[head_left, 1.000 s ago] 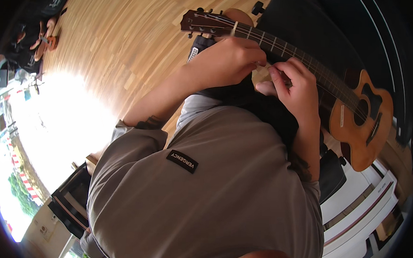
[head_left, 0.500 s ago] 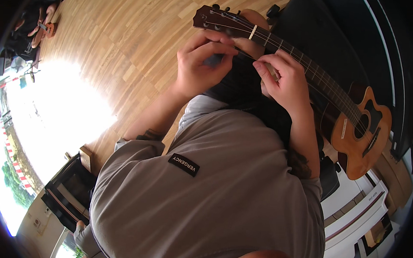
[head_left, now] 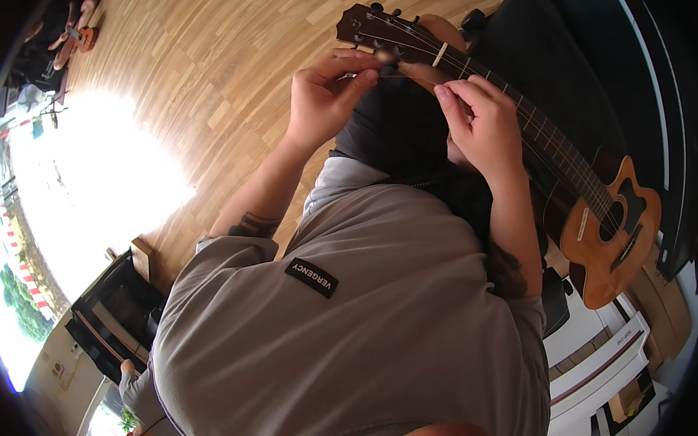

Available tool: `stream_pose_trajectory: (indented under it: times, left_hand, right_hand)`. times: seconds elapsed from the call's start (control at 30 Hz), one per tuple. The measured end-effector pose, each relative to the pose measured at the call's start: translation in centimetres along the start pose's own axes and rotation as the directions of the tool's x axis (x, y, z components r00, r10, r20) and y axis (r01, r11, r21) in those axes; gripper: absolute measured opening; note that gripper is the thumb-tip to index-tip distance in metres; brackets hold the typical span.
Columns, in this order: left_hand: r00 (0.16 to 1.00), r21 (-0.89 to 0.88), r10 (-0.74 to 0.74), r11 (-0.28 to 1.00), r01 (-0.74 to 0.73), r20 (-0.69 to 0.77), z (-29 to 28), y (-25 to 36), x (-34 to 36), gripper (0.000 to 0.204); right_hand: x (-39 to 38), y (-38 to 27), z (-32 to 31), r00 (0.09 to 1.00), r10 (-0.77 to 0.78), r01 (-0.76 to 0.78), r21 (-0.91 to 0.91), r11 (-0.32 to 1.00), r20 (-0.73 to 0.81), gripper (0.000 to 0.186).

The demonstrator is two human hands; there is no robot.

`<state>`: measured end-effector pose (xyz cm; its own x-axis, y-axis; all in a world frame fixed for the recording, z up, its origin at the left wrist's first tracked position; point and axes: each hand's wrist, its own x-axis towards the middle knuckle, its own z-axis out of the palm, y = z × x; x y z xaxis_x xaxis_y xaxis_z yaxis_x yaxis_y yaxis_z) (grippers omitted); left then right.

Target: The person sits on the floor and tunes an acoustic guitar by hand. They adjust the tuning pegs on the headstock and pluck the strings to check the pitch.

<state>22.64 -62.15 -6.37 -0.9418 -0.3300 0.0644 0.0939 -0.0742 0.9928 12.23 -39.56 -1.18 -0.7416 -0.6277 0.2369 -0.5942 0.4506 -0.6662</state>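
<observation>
An acoustic guitar (head_left: 581,234) with a pale wood top lies at my right, its neck (head_left: 539,121) slanting up and left. Its dark headstock (head_left: 359,27) with tuning pegs is at the top. Just below the headstock my left hand (head_left: 321,98) closes thumb and fingers in a pinch. My right hand (head_left: 492,127), beside the upper neck, also pinches. A thin guitar string (head_left: 411,78) runs in the gap between both sets of fingertips. Other strings stretch along the neck. Exactly where the thin string's ends go, I cannot make out.
Wooden floor (head_left: 238,70) spreads ahead and left, with strong glare from a window (head_left: 90,181). Far at the upper left a person holds a small guitar (head_left: 86,40). Another person's hand (head_left: 128,367) is at the lower left, by a black case-like object (head_left: 111,316). A white keyboard-like instrument (head_left: 601,381) stands at the lower right.
My left hand has drawn left, away from my right hand, so the gap between the fingertips is wider. The thin string now shows more plainly. The guitar sits slightly further right in view.
</observation>
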Motion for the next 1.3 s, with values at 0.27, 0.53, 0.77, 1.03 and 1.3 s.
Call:
stream_pose_trajectory:
  times: [0.27,0.53,0.77,1.03,1.3]
  left_hand:
    - [0.981,0.210,-0.116,0.967,0.148,-0.156,-0.7,-0.6,0.7,0.026]
    - [0.969,0.180,-0.243,0.952,0.246,-0.042,-2.2,-0.9,1.1,0.024]
    - [0.945,0.144,-0.325,0.938,0.316,0.041,-2.7,-0.4,1.1,0.023]
    - [0.949,-0.092,-0.282,0.951,0.296,0.145,-3.9,-1.8,1.8,0.021]
    - [0.936,-0.171,-0.328,0.922,0.347,0.132,-4.8,-2.8,2.1,0.024]
  right_hand:
    - [-0.4,0.2,0.9,0.999,-0.015,0.016,-0.011,1.000,0.033,0.017]
    - [0.1,0.5,1.6,0.999,0.037,-0.036,-0.050,0.998,0.018,0.018]
    - [0.5,0.4,1.7,0.998,0.060,-0.057,-0.119,0.991,0.021,0.019]
    - [0.5,0.6,2.1,0.996,0.077,-0.069,-0.176,0.982,0.042,0.025]
    - [0.4,0.9,2.1,0.995,0.089,-0.079,-0.237,0.968,0.036,0.020]
